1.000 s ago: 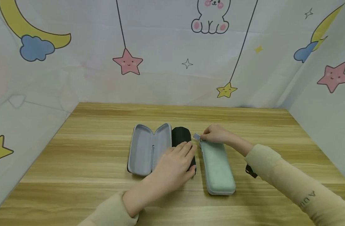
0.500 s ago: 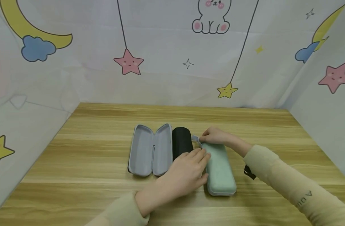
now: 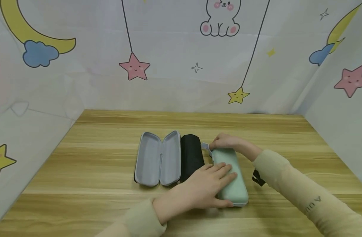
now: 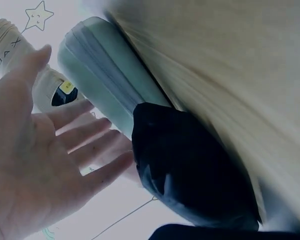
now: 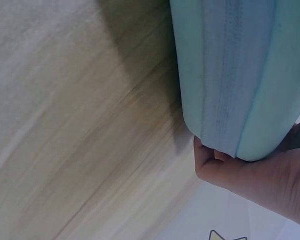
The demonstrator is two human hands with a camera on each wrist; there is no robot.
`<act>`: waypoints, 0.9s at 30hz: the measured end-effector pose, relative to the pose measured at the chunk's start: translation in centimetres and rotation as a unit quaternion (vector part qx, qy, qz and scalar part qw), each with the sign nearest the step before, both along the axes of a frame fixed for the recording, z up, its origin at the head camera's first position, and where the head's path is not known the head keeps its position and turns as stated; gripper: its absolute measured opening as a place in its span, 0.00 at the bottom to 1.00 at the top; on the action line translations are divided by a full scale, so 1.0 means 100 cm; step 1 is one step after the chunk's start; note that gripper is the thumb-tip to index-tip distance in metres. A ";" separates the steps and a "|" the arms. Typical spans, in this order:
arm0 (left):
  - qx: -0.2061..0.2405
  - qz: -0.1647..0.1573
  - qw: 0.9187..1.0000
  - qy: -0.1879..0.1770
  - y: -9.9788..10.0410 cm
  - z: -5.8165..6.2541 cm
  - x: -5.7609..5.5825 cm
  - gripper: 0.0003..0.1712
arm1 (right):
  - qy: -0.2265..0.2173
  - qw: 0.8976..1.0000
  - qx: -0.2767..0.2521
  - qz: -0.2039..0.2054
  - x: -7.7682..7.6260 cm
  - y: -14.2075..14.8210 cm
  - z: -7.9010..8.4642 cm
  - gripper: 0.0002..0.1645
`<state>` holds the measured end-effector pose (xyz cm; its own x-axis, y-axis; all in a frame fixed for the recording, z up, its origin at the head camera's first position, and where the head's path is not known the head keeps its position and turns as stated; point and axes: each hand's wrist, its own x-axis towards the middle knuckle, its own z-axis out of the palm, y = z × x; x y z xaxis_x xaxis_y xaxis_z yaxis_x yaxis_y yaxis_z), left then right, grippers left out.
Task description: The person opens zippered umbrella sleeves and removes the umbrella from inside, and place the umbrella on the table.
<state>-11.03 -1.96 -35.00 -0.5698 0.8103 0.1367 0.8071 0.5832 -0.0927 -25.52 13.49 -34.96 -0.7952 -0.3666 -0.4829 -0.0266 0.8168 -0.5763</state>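
Currently, the left hand (image 3: 206, 187) is spread over the green case (image 3: 239, 191) on the table (image 3: 80, 177), beside a black pouch (image 3: 191, 153), while the right hand (image 3: 226, 141), fingers curled, grips that case's far end.

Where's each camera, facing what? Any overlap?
Head: worn on head, looking forward and down at the table; left hand, right hand, sleeves show.
Left wrist: on that wrist, facing the green zippered case and black case; left hand, right sleeve show.
Right wrist: on that wrist, facing the green zippered case; right hand shows.
Head and left wrist share the black case.
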 end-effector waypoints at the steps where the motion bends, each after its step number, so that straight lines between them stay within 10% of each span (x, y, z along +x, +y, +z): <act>1: -0.004 -0.005 1.000 0.000 0.001 -0.001 -0.001 0.44 | -0.003 1.000 0.000 0.001 0.000 0.000 0.000 0.19; 14: -0.023 -0.024 0.999 -0.001 0.011 0.001 -0.006 0.47 | -0.031 0.999 -0.002 0.012 -0.005 -0.006 0.000 0.16; 27: -0.011 -0.029 1.000 -0.001 0.011 0.000 -0.007 0.48 | 0.039 0.997 -0.064 -0.014 -0.004 0.002 -0.009 0.18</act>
